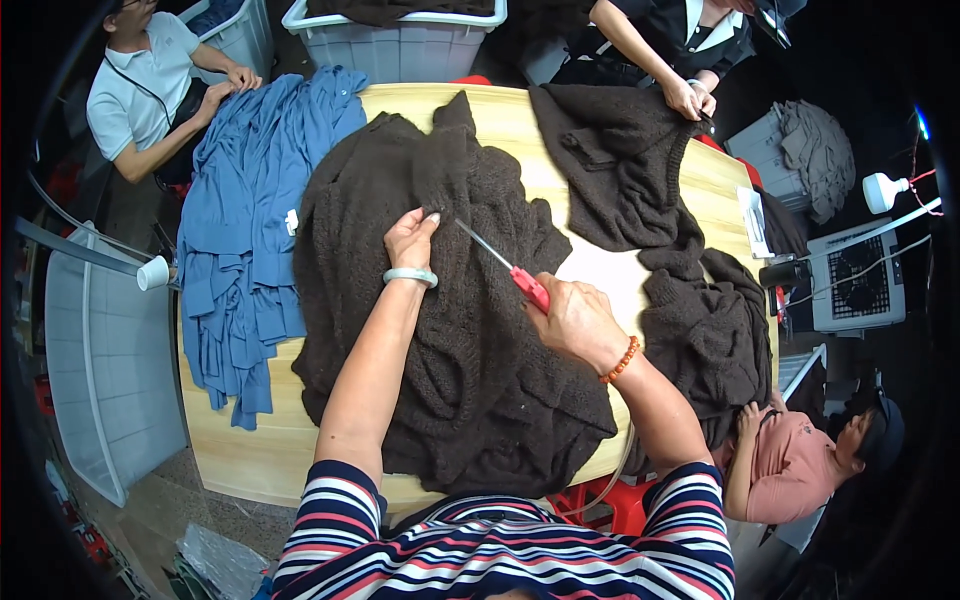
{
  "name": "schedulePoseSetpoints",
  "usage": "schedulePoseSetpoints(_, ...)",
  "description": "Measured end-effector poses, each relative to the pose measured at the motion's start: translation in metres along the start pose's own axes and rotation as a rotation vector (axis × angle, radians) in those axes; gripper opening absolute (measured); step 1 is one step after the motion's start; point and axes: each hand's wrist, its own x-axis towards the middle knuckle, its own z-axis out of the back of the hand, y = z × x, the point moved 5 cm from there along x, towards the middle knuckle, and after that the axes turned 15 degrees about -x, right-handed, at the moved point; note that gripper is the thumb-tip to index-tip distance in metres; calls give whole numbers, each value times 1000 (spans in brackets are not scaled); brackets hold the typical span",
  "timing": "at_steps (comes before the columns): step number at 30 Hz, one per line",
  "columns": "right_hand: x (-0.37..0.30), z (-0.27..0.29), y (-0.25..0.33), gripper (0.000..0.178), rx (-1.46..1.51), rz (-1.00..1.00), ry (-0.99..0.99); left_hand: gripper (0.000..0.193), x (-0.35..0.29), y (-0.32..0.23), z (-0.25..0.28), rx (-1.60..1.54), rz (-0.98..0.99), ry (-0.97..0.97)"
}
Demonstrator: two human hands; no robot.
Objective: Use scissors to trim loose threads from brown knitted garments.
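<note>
A large dark brown knitted garment [465, 360] lies spread and rumpled across the table in front of me. My left hand [408, 243], with a pale bangle at the wrist, pinches a bit of the knit between thumb and fingers near the garment's middle. Closed around red-handled scissors [528, 288] is my right hand [583, 320], a beaded bracelet on its wrist. The slim metal blades look pressed together and point up and left, with the tip just right of my left fingertips. Whatever my left fingertips pinch is too small to make out.
Blue garments [245, 220] are piled along the left of the wooden table [285, 470]. More brown knitwear [620, 170] lies on the right. Co-workers stand at the far left, far right and near right, their hands on garments. Grey bins [395, 50] surround the table.
</note>
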Motion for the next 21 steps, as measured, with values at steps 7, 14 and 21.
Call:
schedulePoseSetpoints(7,18,-5,2,24,-107,4,57,23,-3,4,11,-90,39,49)
schedulePoseSetpoints(14,17,4,5,26,-80,29,82,21,-4,2,14,-111,-77,83)
schedulePoseSetpoints(21,0,-1,13,23,-69,169,57,18,-13,-8,9,-88,-138,78)
